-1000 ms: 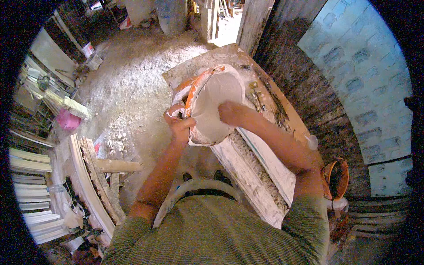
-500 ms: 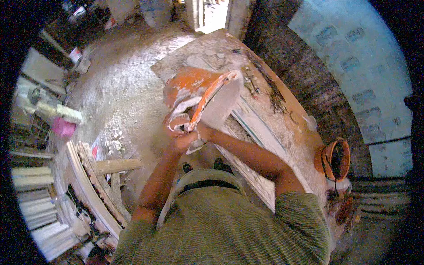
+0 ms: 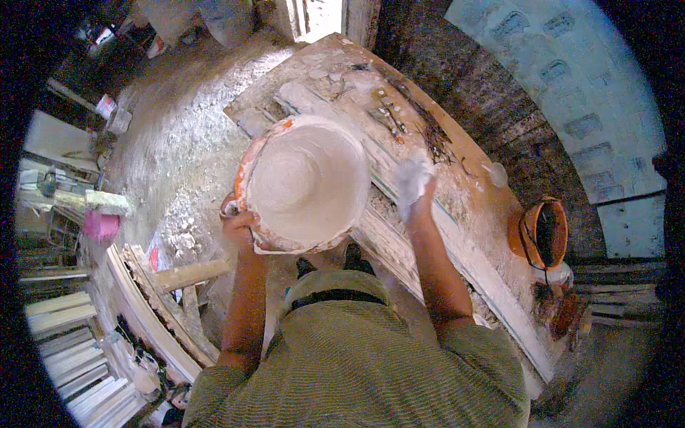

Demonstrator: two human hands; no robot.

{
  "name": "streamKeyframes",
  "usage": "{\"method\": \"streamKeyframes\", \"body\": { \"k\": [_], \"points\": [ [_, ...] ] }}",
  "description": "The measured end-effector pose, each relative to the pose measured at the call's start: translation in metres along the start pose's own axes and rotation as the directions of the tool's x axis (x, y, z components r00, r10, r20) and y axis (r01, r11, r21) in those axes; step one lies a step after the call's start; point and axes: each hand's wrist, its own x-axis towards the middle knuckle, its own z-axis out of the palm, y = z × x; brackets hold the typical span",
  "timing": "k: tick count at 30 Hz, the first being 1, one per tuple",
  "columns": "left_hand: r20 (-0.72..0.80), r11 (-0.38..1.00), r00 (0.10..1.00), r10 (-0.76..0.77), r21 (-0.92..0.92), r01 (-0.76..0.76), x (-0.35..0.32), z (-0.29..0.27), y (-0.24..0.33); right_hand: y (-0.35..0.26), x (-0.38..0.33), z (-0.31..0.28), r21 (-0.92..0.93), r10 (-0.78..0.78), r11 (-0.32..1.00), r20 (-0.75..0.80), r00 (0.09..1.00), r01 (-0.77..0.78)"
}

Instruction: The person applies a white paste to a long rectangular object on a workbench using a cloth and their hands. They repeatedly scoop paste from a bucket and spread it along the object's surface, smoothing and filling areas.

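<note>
An orange bucket [image 3: 308,187], its inside and rim coated in whitish plaster-like material, is held up in front of me with its mouth facing me. My left hand [image 3: 241,227] is closed on the handle at its left side. To the right of the bucket, over the workbench, is my right hand [image 3: 415,182]. It looks white and is smeared by motion, so I cannot make out its fingers or whether a white cloth or only plaster covers them.
A plaster-spattered wooden workbench [image 3: 471,192] bears long boards [image 3: 435,214] and several small tools [image 3: 392,118]. Another orange bucket [image 3: 541,234] stands at its right edge. On the left are a wooden frame [image 3: 153,314], stacked white strips [image 3: 78,364] and a pink object [image 3: 102,225].
The bucket has turned from its side so that its mouth faces me. My right hand has left the handle area and moved to the right, while my left hand stays by the handle.
</note>
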Motion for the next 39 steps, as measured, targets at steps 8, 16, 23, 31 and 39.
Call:
{"method": "streamKeyframes", "body": {
  "k": [8,16,23,31,39],
  "points": [
    [-0.138,0.997,0.989,0.056,0.054,-0.049,-0.004,-0.023,0.027,0.083,0.090,-0.091,-0.262,-0.305,0.935,-0.255,0.918,0.238],
    [0.034,0.922,0.995,-0.094,-0.375,0.099,0.003,-0.066,0.015,0.082,0.112,-0.089,-0.915,-0.323,0.246,0.234,0.917,0.320],
    [0.149,0.842,0.982,-0.112,-0.510,0.174,-0.016,-0.061,0.022,0.009,0.048,0.008,-0.363,-0.010,0.920,0.363,0.932,0.151],
    [0.150,0.972,0.975,0.164,-0.195,-0.133,-0.021,-0.067,-0.014,0.116,-0.093,0.162,-0.328,0.342,0.936,0.770,0.538,-0.126],
    [0.149,0.962,0.956,0.252,-0.141,-0.232,-0.037,-0.069,0.006,0.070,-0.092,0.222,-0.808,0.867,0.482,0.385,0.316,-0.338]
  ]
}}
